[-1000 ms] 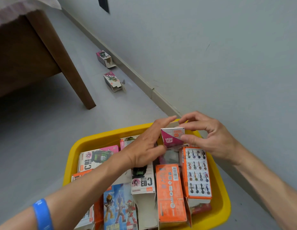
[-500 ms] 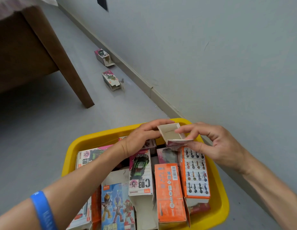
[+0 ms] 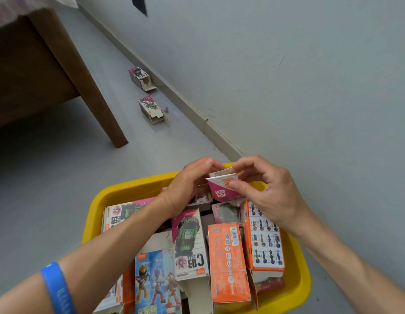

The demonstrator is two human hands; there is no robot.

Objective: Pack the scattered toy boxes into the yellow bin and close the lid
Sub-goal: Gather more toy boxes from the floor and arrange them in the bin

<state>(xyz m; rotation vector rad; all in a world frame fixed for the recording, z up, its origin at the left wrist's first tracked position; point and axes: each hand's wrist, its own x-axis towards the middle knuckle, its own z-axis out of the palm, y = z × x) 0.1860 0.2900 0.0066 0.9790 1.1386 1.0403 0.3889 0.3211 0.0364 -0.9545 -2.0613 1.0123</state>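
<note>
the open flap on the little pink box (image 3: 222,189) is now folded nearly shut. left hand (image 3: 188,189) and right hand (image 3: 267,196) both pinch it, at 12 o'clock over the yellow bin (image 3: 303,266). it can go in next.

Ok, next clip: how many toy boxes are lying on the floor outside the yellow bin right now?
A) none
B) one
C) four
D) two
D: two open-ended boxes lie on the grey floor by the baseboard, a far box and a near box, both well beyond the yellow bin, while both hands hold a small pink box over it.
</note>
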